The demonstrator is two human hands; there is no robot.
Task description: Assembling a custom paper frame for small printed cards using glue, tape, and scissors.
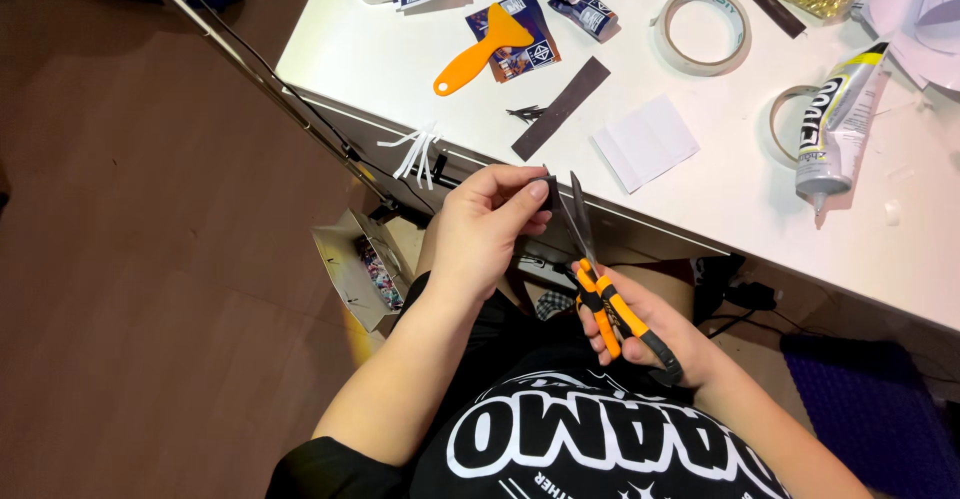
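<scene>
Pinching a small dark strip (548,191) between thumb and forefinger, the left hand (487,229) holds it just off the near edge of the white table (720,189). The right hand (640,334) is clamped on orange-handled scissors (600,279), blades up beside the strip. It looks like mid-snipping; the coming cut needs the strip steady between the blades. On the table lie a longer dark strip (560,108), an orange scraper (480,51), tape rolls (702,29) and a glue tube (835,124). Brown floor (150,309) lies below.
</scene>
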